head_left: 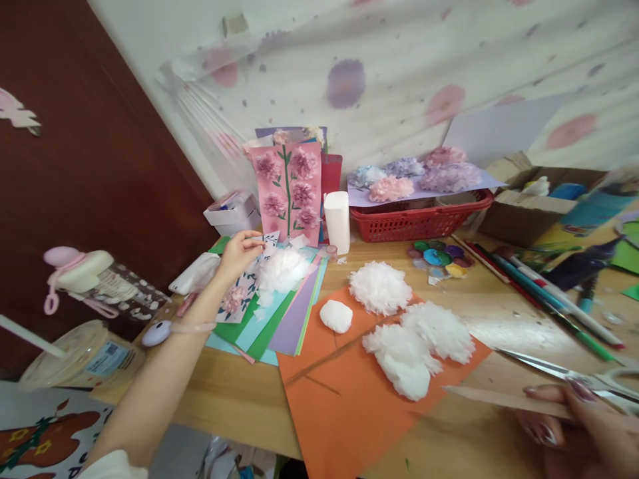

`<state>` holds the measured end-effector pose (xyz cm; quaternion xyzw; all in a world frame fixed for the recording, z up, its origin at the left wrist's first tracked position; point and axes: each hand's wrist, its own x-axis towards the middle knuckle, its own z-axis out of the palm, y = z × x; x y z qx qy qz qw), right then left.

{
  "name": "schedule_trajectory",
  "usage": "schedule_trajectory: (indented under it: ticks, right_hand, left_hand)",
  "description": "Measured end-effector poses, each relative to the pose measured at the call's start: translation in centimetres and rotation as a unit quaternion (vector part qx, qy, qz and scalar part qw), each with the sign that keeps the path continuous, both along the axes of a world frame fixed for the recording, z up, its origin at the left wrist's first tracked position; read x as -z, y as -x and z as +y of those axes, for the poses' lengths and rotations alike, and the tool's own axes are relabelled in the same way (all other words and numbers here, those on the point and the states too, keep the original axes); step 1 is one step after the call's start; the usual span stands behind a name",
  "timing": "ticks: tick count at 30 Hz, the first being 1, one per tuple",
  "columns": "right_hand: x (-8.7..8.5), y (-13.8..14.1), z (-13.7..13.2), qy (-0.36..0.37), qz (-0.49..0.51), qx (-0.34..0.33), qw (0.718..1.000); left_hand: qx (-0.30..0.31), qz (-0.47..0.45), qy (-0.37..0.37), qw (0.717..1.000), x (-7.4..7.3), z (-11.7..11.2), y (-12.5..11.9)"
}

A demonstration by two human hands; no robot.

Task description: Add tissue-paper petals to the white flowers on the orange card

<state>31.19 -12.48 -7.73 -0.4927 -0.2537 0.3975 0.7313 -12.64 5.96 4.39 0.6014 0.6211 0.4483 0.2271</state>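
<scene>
The right hand [599,420] pinched a pale strip [499,398], whose pointed end stuck out left of the grip, near the edge of the orange sheet [344,426] bearing white puffs [436,331]. The left hand [242,254] had its fingertips drawn close by a printed card [271,245]; whether they gripped it, I couldn't tell.

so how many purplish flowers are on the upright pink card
5 visible. Left of the green stem: upper flower, lower flower; right of it: top flower, middle flower, bottom flower. The pink card is partly covered low down, so another may hide.
</scene>
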Motion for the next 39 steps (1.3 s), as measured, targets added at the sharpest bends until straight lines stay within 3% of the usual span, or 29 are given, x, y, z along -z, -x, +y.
schedule_trajectory:
  ticks: [3, 7, 9, 11, 13, 14, 18, 22, 29, 35, 39]
  right_hand:
    - [-1.9, 1.5, 0.3, 0.034, 0.021, 0.061, 0.997]
    - [-4.0, 2.8, -0.3, 0.014, 0.049, 0.100, 0.994]
    - [-4.4, 3.1, -0.9, -0.007, 0.053, 0.095, 0.994]
    - [-4.5, 3.2, -1.9, -0.018, 0.048, 0.087, 0.995]
    - [-4.5, 3.4, -3.2, -0.032, 0.039, 0.080, 0.996]
    - [-4.5, 3.5, -3.8, -0.040, 0.033, 0.077, 0.996]
    - [-4.6, 4.0, -5.4, -0.056, -0.032, 0.117, 0.991]
    - [-4.8, 4.3, -5.5, -0.017, -0.200, 0.128, 0.971]
    - [-4.9, 4.8, -4.1, -0.023, -0.371, 0.090, 0.924]
    - [-5.3, 5.3, -3.2, -0.029, -0.408, 0.081, 0.909]
    - [-5.5, 5.4, -2.8, -0.021, -0.418, 0.076, 0.905]
  left_hand:
    - [0.054, -0.031, 0.018, 0.998, -0.6, -3.0, -2.9]
    - [0.195, -0.042, 0.118, 0.973, -1.0, -8.8, -9.1]
    - [0.321, -0.011, 0.228, 0.919, -1.0, -12.0, -12.4]
    - [0.396, 0.034, 0.305, 0.865, -0.8, -14.8, -15.3]
    - [0.445, 0.081, 0.313, 0.835, -0.3, -16.6, -17.6]
    - [0.457, 0.108, 0.290, 0.834, 0.1, -17.1, -18.5]
    - [0.404, 0.172, 0.143, 0.887, 1.5, -16.4, -20.8]
    - [0.317, 0.176, 0.061, 0.930, 2.3, -14.6, -21.9]
    - [0.272, 0.202, 0.046, 0.940, 3.0, -13.6, -22.7]
    - [0.284, 0.197, 0.013, 0.938, 3.3, -12.7, -22.6]
    - [0.254, 0.229, -0.057, 0.938, 3.1, -13.7, -20.4]
